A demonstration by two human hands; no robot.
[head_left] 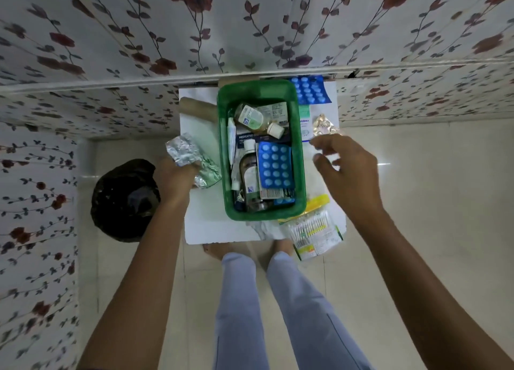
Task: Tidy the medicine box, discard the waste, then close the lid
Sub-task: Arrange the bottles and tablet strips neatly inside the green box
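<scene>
A green medicine box [222, 136] stands open on a small white table [211, 225], holding bottles, a tube, a carton and a blue blister pack [274, 165]. My left hand [175, 179] sits just left of the box, shut on crumpled silver blister strips [185, 151]. My right hand [343, 169] hovers right of the box with fingers spread and empty, just below a gold foil strip [324, 125] lying on the table. No lid is visible.
A black bin with a dark liner [125, 200] stands on the floor left of the table. Another blue blister pack [310, 90] and a white-green carton [305, 123] lie right of the box. A cotton-bud packet [313, 232] overhangs the table's front right. A cardboard tube [197, 105] lies behind left.
</scene>
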